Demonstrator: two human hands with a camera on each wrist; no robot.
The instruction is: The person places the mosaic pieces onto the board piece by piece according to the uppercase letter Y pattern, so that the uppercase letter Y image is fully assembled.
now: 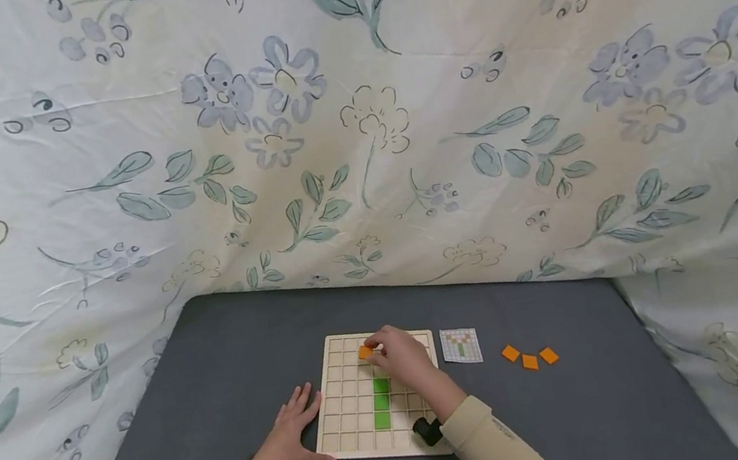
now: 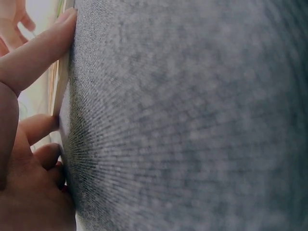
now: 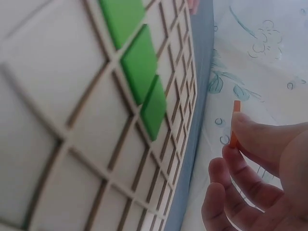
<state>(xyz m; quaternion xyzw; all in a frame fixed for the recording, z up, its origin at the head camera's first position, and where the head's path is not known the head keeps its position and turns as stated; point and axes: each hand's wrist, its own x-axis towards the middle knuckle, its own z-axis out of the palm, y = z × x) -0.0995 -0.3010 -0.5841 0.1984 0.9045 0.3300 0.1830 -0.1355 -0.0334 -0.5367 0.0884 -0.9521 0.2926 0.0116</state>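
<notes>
While the right hand [image 1: 404, 358] pinches an orange square tile [image 1: 365, 352] between thumb and index finger, its other fingers loosely curled, the left hand [image 1: 290, 439] lies at the 8-to-9 o'clock side of a pale wooden grid board [image 1: 359, 452], fingers spread and mostly straight, thumb against the lower-left corner and a finger touching the edge. The pinched tile is over the board's 12 o'clock part; in the right wrist view it shows edge-on and apart from the grid, its long axis running almost from 12 to 6. Of the board's walled cells, three in one column contain green square tiles [image 1: 381, 403], one each, the column pointing just past 12. At 2 o'clock from the board lies a printed card [image 1: 461, 346], its small grid showing orange squares above a green upright bar. Farther out, towards 3 o'clock, three loose orange tiles [image 1: 530, 362] lie near one another on the dark grey cloth [image 1: 602, 402], turned at different angles. Dark marks on the right sleeve [image 1: 497, 441] are too small to read.
</notes>
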